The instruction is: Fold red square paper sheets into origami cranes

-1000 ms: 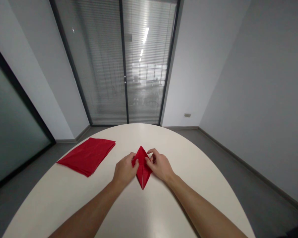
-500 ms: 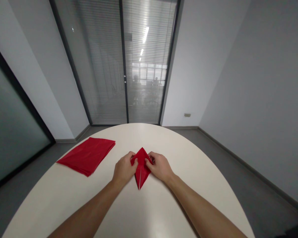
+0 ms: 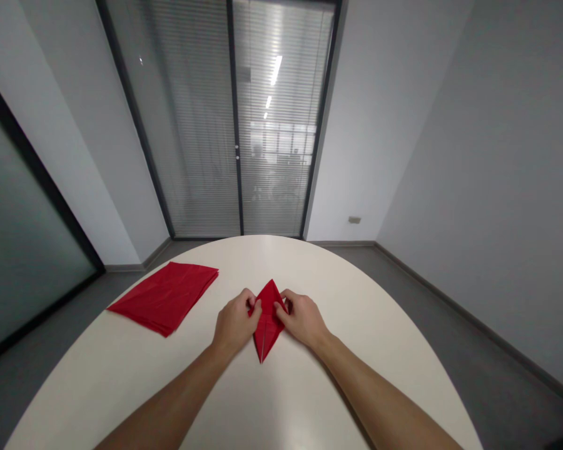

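Observation:
A small piece of folded red paper (image 3: 267,326), diamond-shaped with a split down its lower half, is held near the middle of the table. One point faces away from me and the other faces me. My left hand (image 3: 236,317) pinches its left edge, thumb on top and fingers curled at the side. On the right edge, my right hand (image 3: 304,317) grips it the same way, thumb pressed on the upper face. The fingertips under the paper are partly hidden. To the left lies a stack of red paper sheets (image 3: 166,297), apart from both hands.
Everything rests on a round white table (image 3: 356,362) with a curved far edge. Beyond it stand a glass partition with blinds (image 3: 197,156) and grey walls (image 3: 497,156). A small wall plate (image 3: 355,220) sits low on the back wall.
The folded paper has turned slightly, its far point shifting right, and the slit in its near half looks narrower. Both hands keep their grip in nearly the same place.

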Tool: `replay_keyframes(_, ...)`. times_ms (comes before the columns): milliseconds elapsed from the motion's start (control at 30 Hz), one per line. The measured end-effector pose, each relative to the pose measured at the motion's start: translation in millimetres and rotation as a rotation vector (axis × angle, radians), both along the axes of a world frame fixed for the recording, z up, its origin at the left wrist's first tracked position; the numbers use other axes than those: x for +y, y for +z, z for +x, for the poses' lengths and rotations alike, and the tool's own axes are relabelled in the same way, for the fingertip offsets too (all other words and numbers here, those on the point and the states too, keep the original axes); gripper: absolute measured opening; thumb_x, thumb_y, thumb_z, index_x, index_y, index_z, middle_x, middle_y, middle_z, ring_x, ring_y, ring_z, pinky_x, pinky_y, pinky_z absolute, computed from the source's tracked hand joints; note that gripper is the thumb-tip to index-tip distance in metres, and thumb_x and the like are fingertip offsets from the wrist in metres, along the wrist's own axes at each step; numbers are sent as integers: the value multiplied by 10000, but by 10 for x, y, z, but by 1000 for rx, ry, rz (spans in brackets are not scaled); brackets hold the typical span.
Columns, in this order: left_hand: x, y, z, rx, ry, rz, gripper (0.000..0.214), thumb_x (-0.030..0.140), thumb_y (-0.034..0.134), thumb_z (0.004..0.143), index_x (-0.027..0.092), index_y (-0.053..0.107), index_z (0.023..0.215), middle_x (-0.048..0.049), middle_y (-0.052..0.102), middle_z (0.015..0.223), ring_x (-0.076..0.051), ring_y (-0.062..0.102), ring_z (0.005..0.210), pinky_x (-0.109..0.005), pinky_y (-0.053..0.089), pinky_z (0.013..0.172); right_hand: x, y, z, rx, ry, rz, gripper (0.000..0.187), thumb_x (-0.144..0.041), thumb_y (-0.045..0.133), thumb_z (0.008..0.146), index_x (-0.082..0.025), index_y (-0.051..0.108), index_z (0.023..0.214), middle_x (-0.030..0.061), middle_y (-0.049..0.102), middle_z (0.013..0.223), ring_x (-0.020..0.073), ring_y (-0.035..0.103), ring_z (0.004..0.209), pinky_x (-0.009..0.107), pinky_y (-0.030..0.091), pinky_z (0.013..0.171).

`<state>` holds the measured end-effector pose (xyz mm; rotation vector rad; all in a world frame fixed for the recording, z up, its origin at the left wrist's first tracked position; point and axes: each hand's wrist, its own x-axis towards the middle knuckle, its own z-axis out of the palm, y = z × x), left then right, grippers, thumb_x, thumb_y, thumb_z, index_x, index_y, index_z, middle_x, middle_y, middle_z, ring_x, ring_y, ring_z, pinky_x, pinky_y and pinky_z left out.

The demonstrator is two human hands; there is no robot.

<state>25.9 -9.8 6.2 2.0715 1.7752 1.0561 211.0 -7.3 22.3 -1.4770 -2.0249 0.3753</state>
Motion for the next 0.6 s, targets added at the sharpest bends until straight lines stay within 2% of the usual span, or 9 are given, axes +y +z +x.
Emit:
replay_keyframes(133, -10, 20, -1, -47, -29, -21, 175, 342, 514, 926, 236, 504, 787, 31, 637, 736, -153, 584, 664, -247, 341, 616, 1, -9, -9, 11, -23, 10, 177, -349, 524, 933, -229, 631, 858, -17, 626, 650, 137, 523, 584, 251, 288, 583)
replay_keyframes(367, -12, 36, 4, -53, -46, -54, 214, 382, 489, 951, 235, 540, 805, 21, 649, 737, -157, 593, 671, -252, 340, 616, -11, -12, -14, 72, -15, -37, 277, -438, 469, 978, -241, 657, 1025, 0, 678, 701, 161, 598, 628, 263, 326, 606)
replay_keyframes(500, -24, 60, 12, -46, -54, -64, 221, 383, 478, 959, 232, 546, 813, 16, 651, 741, -160, 592, 676, -258, 336, 614, -18, -4, -3, 73, 3, -35, 343, -399, 366, 1019, -240, 664, 1079, 27, 714, 763, 179, 633, 696, 274, 350, 643)
replay_keyframes(600, -29, 71, 5, -44, -85, -76, 289, 402, 412, 990, 231, 546, 799, 11, 650, 739, -164, 588, 673, -266, 339, 620, -13, -11, -4, 71, 7, -36, 339, -370, 363, 1019, -237, 662, 1107, 27, 718, 758, 181, 635, 694, 276, 353, 648)
